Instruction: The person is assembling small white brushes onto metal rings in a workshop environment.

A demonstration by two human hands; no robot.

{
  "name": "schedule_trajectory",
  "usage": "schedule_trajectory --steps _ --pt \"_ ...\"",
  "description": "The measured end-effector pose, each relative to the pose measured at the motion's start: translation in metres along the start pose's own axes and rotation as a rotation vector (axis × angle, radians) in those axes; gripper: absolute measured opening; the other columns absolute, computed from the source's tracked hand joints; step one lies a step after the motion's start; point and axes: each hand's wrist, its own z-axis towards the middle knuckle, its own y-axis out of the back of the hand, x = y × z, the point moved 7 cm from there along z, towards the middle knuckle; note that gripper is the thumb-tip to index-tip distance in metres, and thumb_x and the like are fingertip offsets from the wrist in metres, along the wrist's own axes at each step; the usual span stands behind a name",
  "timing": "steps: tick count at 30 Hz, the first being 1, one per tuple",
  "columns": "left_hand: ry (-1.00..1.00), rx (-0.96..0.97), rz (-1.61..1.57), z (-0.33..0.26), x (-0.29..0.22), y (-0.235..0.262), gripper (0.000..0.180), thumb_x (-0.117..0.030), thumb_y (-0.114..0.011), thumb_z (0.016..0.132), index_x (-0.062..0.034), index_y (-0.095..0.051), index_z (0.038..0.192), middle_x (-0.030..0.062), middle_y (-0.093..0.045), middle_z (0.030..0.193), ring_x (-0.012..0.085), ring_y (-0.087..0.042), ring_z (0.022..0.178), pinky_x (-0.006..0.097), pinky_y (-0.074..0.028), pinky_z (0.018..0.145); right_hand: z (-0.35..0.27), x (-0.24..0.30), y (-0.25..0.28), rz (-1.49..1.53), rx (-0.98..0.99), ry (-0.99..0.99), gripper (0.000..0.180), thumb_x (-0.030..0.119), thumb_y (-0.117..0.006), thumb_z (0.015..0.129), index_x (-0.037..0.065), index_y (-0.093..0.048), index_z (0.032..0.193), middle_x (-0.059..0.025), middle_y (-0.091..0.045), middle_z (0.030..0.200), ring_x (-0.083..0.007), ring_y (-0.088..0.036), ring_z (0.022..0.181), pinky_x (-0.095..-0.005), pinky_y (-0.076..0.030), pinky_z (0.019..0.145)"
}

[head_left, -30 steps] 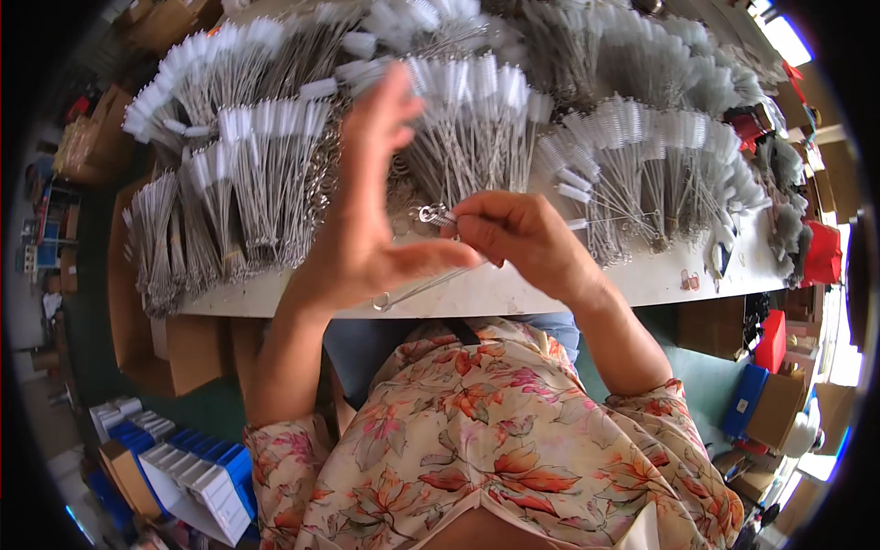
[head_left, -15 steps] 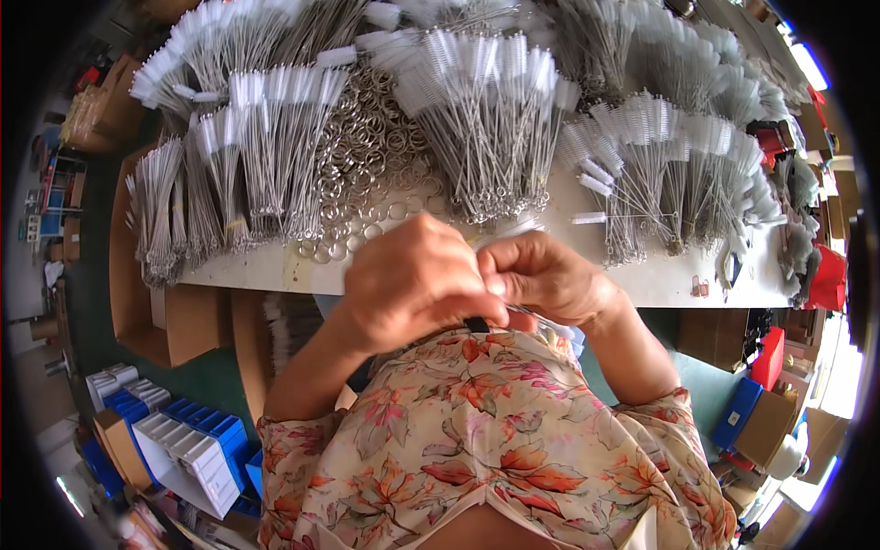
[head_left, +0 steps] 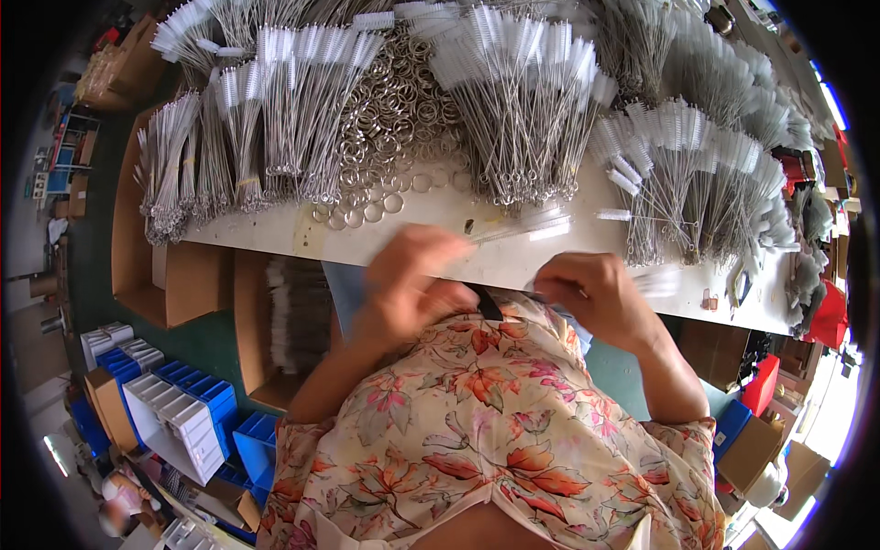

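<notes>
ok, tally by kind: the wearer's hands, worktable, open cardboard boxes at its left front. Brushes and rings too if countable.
Left hand and right hand: 2
Worktable: 1
Open cardboard boxes: 2
Total: 5
Brushes and rings overlap too much to count; left out.

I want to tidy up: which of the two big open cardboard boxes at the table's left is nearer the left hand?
The box on the right, with whitish things inside; the other box stands farther left.

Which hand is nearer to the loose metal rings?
Left. The left hand, blurred, is just on the person's side of the metal rings; the right hand is farther off, to their right.
</notes>
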Motion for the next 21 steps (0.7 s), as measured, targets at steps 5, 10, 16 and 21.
schedule_trajectory --steps 5,10,16,21 --pt "0.750 0.008 0.235 -0.071 0.067 0.045 0.020 -0.021 -0.067 0.079 -0.0018 -0.060 0.082 0.0052 -0.059 0.065 0.0090 -0.055 0.054 0.023 -0.045 0.050 -0.006 -0.039 -0.007 -0.787 -0.254 0.080 0.008 0.010 -0.055 0.078 0.006 -0.057 0.071 -0.0077 -0.056 0.065 -0.0279 -0.059 0.061 -0.0364 -0.044 0.051" --pt "0.606 0.113 0.417 -0.064 0.057 0.012 0.018 -0.017 -0.066 0.077 -0.0035 -0.056 0.072 0.0085 -0.059 0.065 0.0191 -0.059 0.055 0.027 -0.045 0.050 0.014 -0.006 -0.021 -0.269 -0.376 0.292 0.004 0.012 -0.064 0.076 0.008 -0.063 0.077 -0.0064 -0.058 0.066 -0.0261 -0.057 0.055 -0.0344 -0.045 0.049" --pt "0.614 0.055 0.313 -0.052 0.069 0.013 0.010 -0.007 -0.061 0.079 -0.0032 -0.054 0.074 0.0098 -0.062 0.077 0.0174 -0.061 0.060 0.027 -0.048 0.052 0.047 0.052 -0.040 -0.222 -0.348 0.467 0.005 0.006 -0.064 0.073 0.005 -0.063 0.078 -0.0052 -0.062 0.081 -0.0208 -0.060 0.060 -0.0311 -0.048 0.052" --pt "0.631 -0.155 -0.591 -0.020 0.056 0.022 0.004 0.007 -0.052 0.083 0.0032 -0.055 0.084 0.0132 -0.061 0.096 0.0094 -0.061 0.078 0.025 -0.054 0.070 0.059 0.059 -0.044 -0.225 -0.305 0.495 0.006 0.008 -0.064 0.074 0.006 -0.063 0.079 -0.0045 -0.061 0.083 -0.0219 -0.061 0.063 -0.0315 -0.049 0.053"
